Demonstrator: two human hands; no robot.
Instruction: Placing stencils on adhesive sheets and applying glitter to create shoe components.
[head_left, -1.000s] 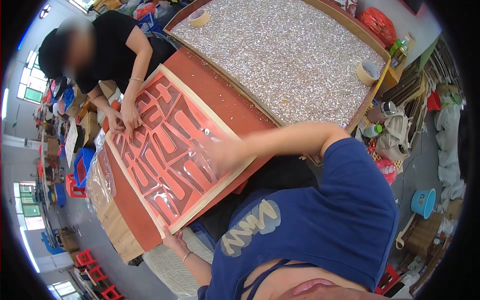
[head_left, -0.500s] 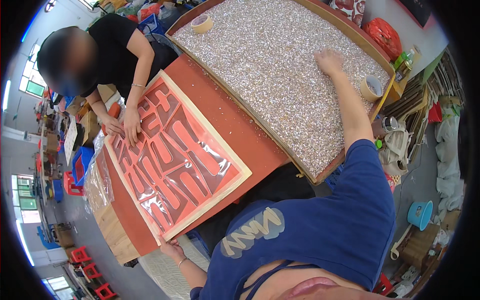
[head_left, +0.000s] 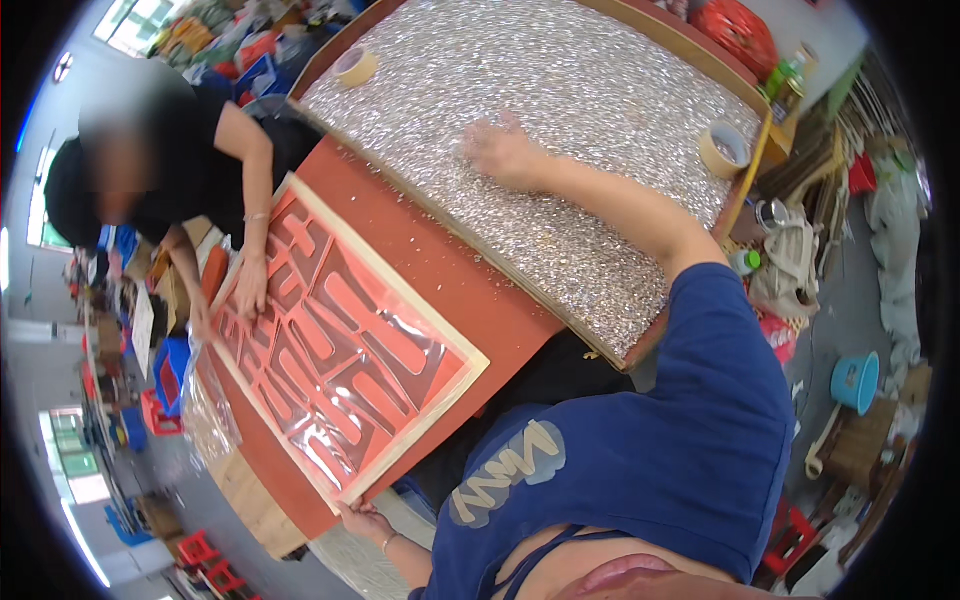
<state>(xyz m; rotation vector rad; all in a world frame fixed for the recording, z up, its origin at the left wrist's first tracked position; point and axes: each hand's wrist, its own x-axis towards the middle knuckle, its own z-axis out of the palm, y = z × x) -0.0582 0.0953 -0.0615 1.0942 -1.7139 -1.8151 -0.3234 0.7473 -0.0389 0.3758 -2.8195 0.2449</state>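
A red panel with a pale wooden frame [head_left: 415,425] and raised rounded shapes under shiny clear film lies on a reddish-brown table [head_left: 440,260]. My left hand [head_left: 368,523] is closed on the frame's near corner, its fingers partly hidden beneath. A wide, shallow tray [head_left: 480,228] beside the panel holds a layer of silvery, glittering flakes [head_left: 590,90]. Over these flakes, my right hand [head_left: 505,152] is stretched out, blurred, with its fingers apart. A co-worker's hand [head_left: 250,288] presses on the panel's far left part; their other hand [head_left: 200,318] is at its left edge.
Two tape rolls, one at the tray's far left [head_left: 356,67] and one at its right [head_left: 724,150], sit on the flakes. Crumpled clear plastic [head_left: 207,400] hangs by the table's left edge. A blue bucket [head_left: 855,382] stands on the floor at right.
My right hand has swept left across the flakes from the tray's right side. My left hand stays on the frame corner. The co-worker's farther hand has moved to the panel's left edge.
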